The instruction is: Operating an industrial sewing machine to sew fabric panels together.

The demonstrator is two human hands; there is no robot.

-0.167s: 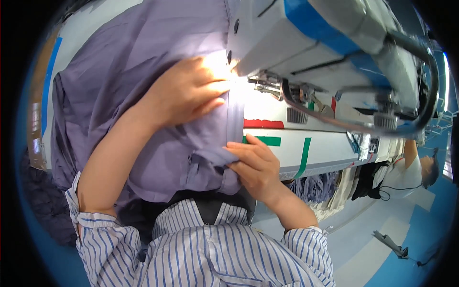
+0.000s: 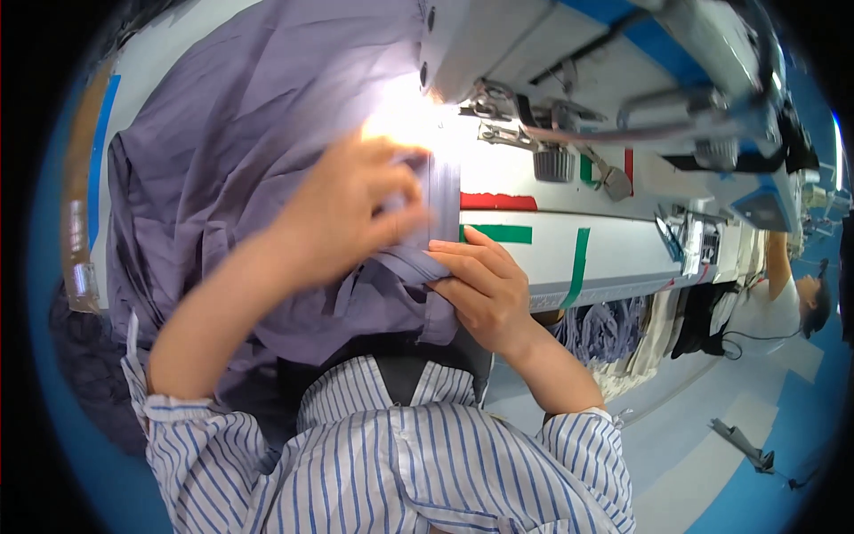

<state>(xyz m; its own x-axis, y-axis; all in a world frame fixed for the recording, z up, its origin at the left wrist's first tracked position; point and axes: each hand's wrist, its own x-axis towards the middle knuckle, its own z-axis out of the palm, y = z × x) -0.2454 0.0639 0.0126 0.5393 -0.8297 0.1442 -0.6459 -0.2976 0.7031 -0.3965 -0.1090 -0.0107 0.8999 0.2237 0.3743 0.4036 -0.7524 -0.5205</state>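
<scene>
A large purple-grey cloth garment (image 2: 240,116) covers the left of the table, with loose folds hanging toward my lap. Its straight, stitched edge runs under the sewing machine's head (image 2: 498,44), where a bright lamp washes out the needle area. Slightly blurred, my left hand (image 2: 342,200) hovers over the cloth near that edge with fingers bent and apart, nothing visible between them. My right hand (image 2: 489,289) pinches a folded strip of the garment (image 2: 411,265) between thumb and fingers, close to the table's front edge.
Red tape (image 2: 498,202) and green tape (image 2: 578,267) mark the white machine bed. Small metal tools (image 2: 669,233) lie farther right. Bundled fabric pieces (image 2: 605,329) hang below the table's front edge. Another person (image 2: 774,303) is at the far right.
My left hand has come away from the lit needle area, toward me and nearer my right hand. My right hand still pinches the strip. The view has shifted slightly.
</scene>
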